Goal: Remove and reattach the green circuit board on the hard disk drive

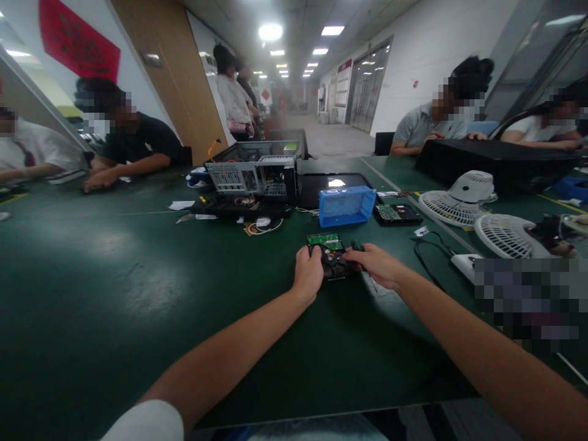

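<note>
A hard drive (pixel 329 247) lies on the green table (pixel 138 282) with its green circuit board facing up. My left hand (pixel 308 271) is closed on the drive's near left corner. My right hand (pixel 374 263) grips a dark-handled tool (pixel 357 247), likely a screwdriver, and its fingers reach over the drive's right side. The tool's tip is hidden behind my fingers.
A blue plastic bin (pixel 345 206), a second drive (pixel 395 213) and an opened computer case (pixel 257 174) stand beyond. Two white fans (pixel 459 196) (pixel 509 236) and a black cable (pixel 429 257) lie to the right. Other people sit around the table's far sides.
</note>
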Tool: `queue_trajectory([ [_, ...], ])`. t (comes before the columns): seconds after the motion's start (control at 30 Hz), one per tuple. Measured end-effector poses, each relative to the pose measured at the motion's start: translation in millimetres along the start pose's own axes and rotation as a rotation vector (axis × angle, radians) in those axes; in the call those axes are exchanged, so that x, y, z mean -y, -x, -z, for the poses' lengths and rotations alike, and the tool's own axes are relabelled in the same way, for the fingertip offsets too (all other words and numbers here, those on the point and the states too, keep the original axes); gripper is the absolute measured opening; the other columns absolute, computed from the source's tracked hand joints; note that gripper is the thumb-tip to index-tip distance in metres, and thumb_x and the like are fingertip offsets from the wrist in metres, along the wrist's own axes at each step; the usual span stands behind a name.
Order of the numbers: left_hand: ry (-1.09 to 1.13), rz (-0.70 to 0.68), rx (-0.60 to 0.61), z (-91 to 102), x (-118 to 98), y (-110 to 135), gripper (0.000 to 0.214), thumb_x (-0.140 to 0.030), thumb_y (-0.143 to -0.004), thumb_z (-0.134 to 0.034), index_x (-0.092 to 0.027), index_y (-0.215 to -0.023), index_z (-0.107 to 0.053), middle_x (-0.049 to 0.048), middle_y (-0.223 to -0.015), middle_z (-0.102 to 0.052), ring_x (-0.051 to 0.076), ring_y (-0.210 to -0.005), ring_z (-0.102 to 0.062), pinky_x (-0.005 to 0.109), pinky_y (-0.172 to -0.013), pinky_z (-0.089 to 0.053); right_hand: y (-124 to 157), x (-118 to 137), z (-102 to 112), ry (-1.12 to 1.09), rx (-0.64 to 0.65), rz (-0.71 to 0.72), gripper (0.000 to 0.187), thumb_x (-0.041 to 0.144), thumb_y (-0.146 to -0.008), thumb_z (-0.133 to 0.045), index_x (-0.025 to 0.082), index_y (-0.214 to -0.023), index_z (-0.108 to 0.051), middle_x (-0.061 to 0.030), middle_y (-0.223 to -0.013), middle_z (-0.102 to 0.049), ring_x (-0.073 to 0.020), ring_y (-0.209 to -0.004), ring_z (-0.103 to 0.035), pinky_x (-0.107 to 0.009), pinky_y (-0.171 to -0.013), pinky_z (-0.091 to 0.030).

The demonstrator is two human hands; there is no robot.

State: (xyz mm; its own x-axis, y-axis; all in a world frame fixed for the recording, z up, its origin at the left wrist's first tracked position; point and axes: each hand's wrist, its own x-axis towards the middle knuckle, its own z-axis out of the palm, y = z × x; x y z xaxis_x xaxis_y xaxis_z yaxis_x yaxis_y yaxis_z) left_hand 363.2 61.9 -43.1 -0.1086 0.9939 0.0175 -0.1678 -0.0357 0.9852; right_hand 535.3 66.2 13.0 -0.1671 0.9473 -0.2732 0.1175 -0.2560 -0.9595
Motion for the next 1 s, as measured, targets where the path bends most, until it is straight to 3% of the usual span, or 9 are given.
queue_trajectory([
  [0.1,0.067,0.042,-0.094,3.5,1,-7,0.023,-0.040,-0.092,-0.060,-0.019,-0.098,-0.067,0.0092,-0.101,-0.072,0.024,-0.102,-0.069,0.038,-0.089,-0.055,2,0,-2,-0.108,-0.016,-0.003,0.008,0.018,-0.075,-0.075,0.016,-0.076,-0.067,-0.0004,-0.066,-0.064,-0.0137,-0.063,-0.059,-0.026,-0.062,-0.050],
  [0.33,0.384,0.161,-0.125,22.2,-14,-11,0.026,-0.015,-0.088,-0.064,-0.016,-0.114,-0.068,0.0097,-0.114,-0.074,0.018,-0.095,-0.071,0.033,-0.086,-0.058,-1,2,-13,-0.221,-0.087,0.046,0.015,0.011,-0.072,-0.078,0.017,-0.083,-0.070,-0.0066,-0.078,-0.072,-0.0196,-0.076,-0.069,-0.031,-0.068,-0.060],
  [0.47,0.511,0.221,-0.119,42.1,-23,-8,0.022,-0.019,-0.086,-0.071,-0.015,-0.107,-0.070,0.0093,-0.106,-0.075,0.018,-0.088,-0.073,0.032,-0.080,-0.060,-6,10,-26,-0.223,-0.052,0.129,0.015,0.012,-0.073,-0.079,0.017,-0.085,-0.070,-0.0089,-0.083,-0.074,-0.0239,-0.084,-0.072,-0.038,-0.077,-0.063],
  [0.57,0.592,0.253,-0.092,57.0,-30,-3,0.021,-0.030,-0.088,-0.070,-0.015,-0.103,-0.072,0.0099,-0.108,-0.076,0.021,-0.098,-0.073,0.033,-0.086,-0.061,-9,15,-43,-0.230,-0.018,0.170,0.014,0.013,-0.076,-0.077,0.017,-0.088,-0.070,-0.0093,-0.087,-0.074,-0.0248,-0.088,-0.072,-0.041,-0.083,-0.063],
  [0.67,0.701,0.267,-0.013,70.3,-41,6,0.034,-0.043,-0.091,-0.065,-0.018,-0.112,-0.071,0.0110,-0.123,-0.073,0.026,-0.118,-0.067,0.039,-0.099,-0.058,-11,18,-68,-0.260,0.029,0.191,0.011,0.015,-0.078,-0.076,0.017,-0.087,-0.070,-0.0090,-0.086,-0.074,-0.0249,-0.090,-0.073,-0.043,-0.086,-0.063],
  [0.83,0.842,0.301,0.172,93.1,-60,23,0.063,-0.063,-0.093,-0.052,-0.015,-0.133,-0.060,0.0192,-0.141,-0.061,0.037,-0.136,-0.055,0.059,-0.107,-0.051,-8,23,-105,-0.378,0.094,0.157,0.010,0.014,-0.080,-0.075,0.015,-0.089,-0.070,-0.0089,-0.094,-0.074,-0.0209,-0.086,-0.072,-0.040,-0.088,-0.063],
  [0.9,0.850,0.288,0.163,104.2,-66,27,0.066,-0.062,-0.094,-0.049,-0.014,-0.140,-0.055,0.0209,-0.144,-0.059,0.040,-0.138,-0.052,0.066,-0.107,-0.048,-6,25,-109,-0.376,0.177,0.124,0.010,0.019,-0.083,-0.075,0.014,-0.091,-0.071,-0.0104,-0.095,-0.075,-0.0200,-0.083,-0.072,-0.040,-0.087,-0.063],
  [1.0,0.858,0.263,0.126,123.8,-75,32,0.069,-0.059,-0.094,-0.050,-0.013,-0.146,-0.049,0.0237,-0.145,-0.056,0.044,-0.139,-0.050,0.069,-0.105,-0.047,-8,26,-98,-0.345,0.272,0.094,0.012,0.023,-0.086,-0.076,0.013,-0.091,-0.072,-0.0127,-0.096,-0.075,-0.0207,-0.089,-0.073,-0.040,-0.093,-0.062],
])
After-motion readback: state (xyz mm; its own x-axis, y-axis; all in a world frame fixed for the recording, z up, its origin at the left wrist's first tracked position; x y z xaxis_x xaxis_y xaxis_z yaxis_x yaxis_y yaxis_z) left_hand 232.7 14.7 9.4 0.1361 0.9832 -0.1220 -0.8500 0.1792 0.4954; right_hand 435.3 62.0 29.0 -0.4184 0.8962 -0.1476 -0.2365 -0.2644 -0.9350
